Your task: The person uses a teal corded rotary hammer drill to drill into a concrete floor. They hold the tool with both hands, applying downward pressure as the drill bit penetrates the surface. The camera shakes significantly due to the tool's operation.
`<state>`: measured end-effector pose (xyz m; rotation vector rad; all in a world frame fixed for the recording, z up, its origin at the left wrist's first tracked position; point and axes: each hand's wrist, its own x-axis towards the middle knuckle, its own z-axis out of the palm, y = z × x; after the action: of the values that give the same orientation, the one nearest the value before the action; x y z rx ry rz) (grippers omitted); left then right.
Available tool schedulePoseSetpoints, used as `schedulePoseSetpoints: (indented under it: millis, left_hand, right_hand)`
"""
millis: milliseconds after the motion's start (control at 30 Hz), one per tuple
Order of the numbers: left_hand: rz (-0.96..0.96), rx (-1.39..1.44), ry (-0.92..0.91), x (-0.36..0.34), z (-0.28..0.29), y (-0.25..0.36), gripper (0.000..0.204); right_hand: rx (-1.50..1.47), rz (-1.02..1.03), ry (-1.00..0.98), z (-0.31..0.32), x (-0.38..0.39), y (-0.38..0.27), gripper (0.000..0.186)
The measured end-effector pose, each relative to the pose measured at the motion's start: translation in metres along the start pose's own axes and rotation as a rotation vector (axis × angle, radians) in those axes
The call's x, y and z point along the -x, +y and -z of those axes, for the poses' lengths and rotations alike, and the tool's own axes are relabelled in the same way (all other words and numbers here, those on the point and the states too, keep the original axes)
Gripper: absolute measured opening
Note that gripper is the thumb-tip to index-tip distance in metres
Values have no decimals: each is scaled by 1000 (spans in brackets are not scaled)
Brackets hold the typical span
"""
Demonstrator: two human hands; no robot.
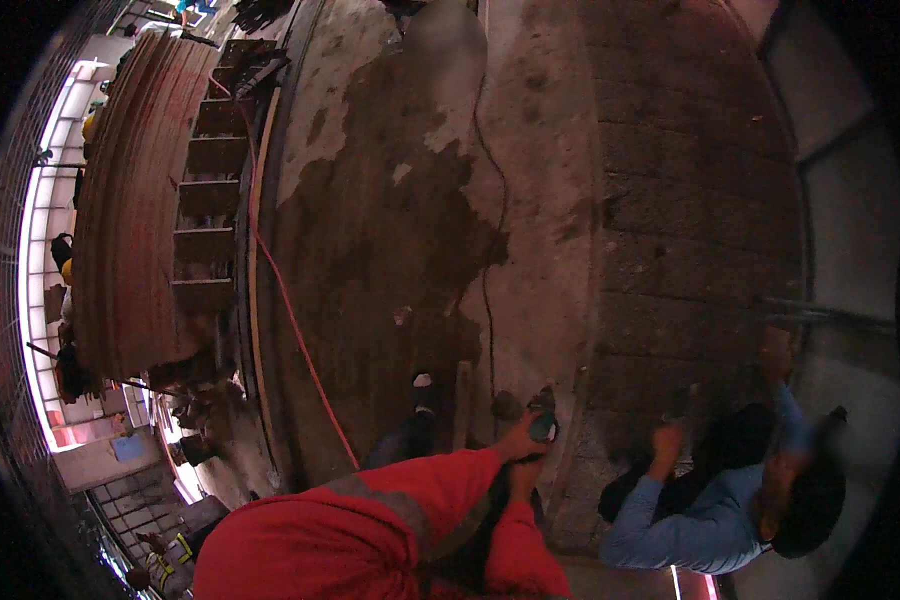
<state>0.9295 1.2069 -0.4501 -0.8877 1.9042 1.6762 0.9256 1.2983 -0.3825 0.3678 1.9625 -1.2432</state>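
Both my arms, in red sleeves, reach forward from the lower edge. My left hand (516, 441) is closed round a dark green handheld power tool (543, 427); its exact kind is too dark to make out. Close behind it, my right hand (526, 476) appears to grip the near end of the same tool, though its fingers are mostly hidden. The tool is low over the pale strip of floor (562, 395). A dark cord (490, 300) runs along the floor toward the tool; where it ends is hidden.
At right, a co-worker in a blue sleeve (685, 530) crouches beside a dark ribbed strip (690, 230) and a grey wall (860, 200). A red hose (288, 290) crosses the floor at left, near stacked boards (135, 210). A wet patch (390, 220) darkens the floor ahead.
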Motion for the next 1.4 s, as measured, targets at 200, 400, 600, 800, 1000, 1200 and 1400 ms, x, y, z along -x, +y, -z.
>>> schedulePoseSetpoints:
  millis: [200, 400, 600, 800, 1000, 1200, 1400]
  left_hand:
    - [65, 75, 2, 7, -6, -18, 104]
    - [75, -66, -387, -26, -38, 11, 104]
    - [-318, -478, 168, -168, 182, 189, 66]
    - [-757, -519, 1006, -125, 339, 515, 52]
    - [-436, -1136, 788, -118, 437, 588, 61]
    - [-443, -1369, 887, -147, 427, 611, 66]
    - [-238, -1601, 635, -174, 413, 608, 53]
  right_hand:
    - [-103, 15, 105, -10, 7, 15, 73]
    - [145, 24, 163, 45, -9, 85, 92]
    - [-2, -75, 135, 15, -1, 8, 95]
    - [31, -242, 68, 17, 4, -10, 105]
    - [140, -212, 85, 2, 2, 0, 103]
    - [101, -177, 118, 21, 4, -2, 98]
    - [70, -138, 189, 15, -2, 13, 100]
